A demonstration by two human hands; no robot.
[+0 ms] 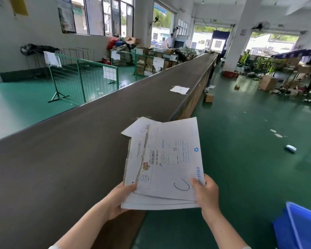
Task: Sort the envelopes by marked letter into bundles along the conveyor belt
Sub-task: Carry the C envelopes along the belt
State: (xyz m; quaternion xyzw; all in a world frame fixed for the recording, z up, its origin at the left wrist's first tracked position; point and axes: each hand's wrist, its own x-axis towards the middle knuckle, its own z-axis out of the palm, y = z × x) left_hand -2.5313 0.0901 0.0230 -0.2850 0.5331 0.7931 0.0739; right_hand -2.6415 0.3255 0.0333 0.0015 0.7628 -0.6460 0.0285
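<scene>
Beyond the far-left side of the conveyor belt (pixel 75 141) stand green wire fence panels (pixel 83 81). The dark belt runs away into the hall. Over its near right edge the left hand (pixel 118 200) grips the lower left corner of a stack of white envelopes (pixel 165 159), thumb on top and fingers underneath. The stack is held in the air, partly over the belt and partly over the green floor beside it. Its top envelope bears a handwritten "C". Farther along the belt, near its right edge, lies a single white envelope (pixel 179 89). The right hand (pixel 207 193) pinches the stack's lower right corner. Right of the belt, a cardboard box (pixel 209 97) sits on the floor, and a blue crate (pixel 302 229) stands nearer.
</scene>
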